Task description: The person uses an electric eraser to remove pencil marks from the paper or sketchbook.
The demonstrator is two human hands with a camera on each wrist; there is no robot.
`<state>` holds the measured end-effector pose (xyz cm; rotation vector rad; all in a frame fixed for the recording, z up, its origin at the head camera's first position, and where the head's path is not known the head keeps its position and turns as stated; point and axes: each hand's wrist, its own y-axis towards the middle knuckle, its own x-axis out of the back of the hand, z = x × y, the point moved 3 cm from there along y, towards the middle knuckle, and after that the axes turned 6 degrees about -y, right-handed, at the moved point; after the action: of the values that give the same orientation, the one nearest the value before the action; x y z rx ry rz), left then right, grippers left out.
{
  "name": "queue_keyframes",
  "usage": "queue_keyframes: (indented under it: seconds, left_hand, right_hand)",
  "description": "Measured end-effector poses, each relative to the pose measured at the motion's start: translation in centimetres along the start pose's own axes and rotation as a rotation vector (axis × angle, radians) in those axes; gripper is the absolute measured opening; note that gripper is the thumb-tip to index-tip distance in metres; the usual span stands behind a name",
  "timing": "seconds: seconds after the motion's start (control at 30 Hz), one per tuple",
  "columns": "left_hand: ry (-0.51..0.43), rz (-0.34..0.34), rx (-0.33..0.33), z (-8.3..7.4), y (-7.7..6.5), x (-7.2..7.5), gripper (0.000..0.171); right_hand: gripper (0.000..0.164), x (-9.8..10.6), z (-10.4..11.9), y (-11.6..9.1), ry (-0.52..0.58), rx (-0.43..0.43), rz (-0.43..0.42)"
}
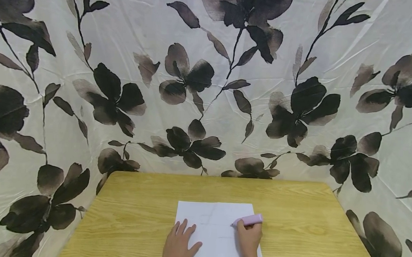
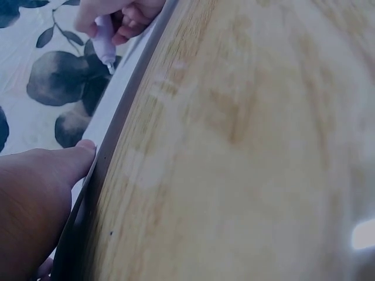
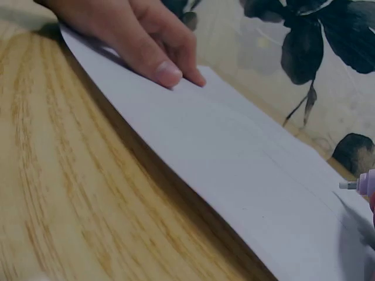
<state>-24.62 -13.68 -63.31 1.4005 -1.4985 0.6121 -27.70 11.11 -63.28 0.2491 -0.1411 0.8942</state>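
A white sheet of paper (image 1: 216,251) lies on the wooden table, with a few faint lines on it. My left hand (image 1: 179,246) rests flat on its left edge with fingers spread; in the right wrist view, that hand (image 3: 132,35) presses the far end of the sheet. Over the right part of the paper, my right hand (image 1: 249,239) grips a thick lilac marker pen (image 1: 251,219), its narrow tip pointing left. The pen (image 3: 367,184) enters the right wrist view at the right edge, tip close to the paper; whether they touch I cannot tell.
The yellow wooden table (image 1: 134,202) extends around the sheet on both sides and behind it. A pale cloth (image 1: 141,30) printed with dark flowers hangs behind the table and at its sides. Light glares off the table (image 2: 364,234) in the left wrist view.
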Motion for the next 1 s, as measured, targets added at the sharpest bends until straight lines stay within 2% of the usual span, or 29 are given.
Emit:
queue_keyframes:
  seconds: [0.43,0.63,0.87,0.9,1.0]
  left_hand:
    - [-0.021,0.049,0.049,-0.16,0.1,-0.04,0.06]
    - [-0.015,0.042,0.04,-0.22,0.1,0.17,0.06]
    - [-0.012,0.043,0.035,-0.29,0.06,0.43,0.06]
    - [-0.01,0.045,0.037,-0.29,0.06,0.47,0.06]
    - [-0.004,0.032,0.028,-0.25,0.04,0.55,0.059]
  right_hand:
    - [0.027,0.01,-0.09,-0.05,-0.046,0.036,0.015]
    - [0.028,-0.19,-0.02,-0.03,-0.057,0.037,0.041]
    - [0.026,-0.31,0.13,-0.2,-0.076,0.075,0.026]
    - [0.025,-0.33,0.14,-0.21,-0.07,0.082,0.022]
    - [0.019,-0.39,0.24,-0.04,0.041,0.041,0.04]
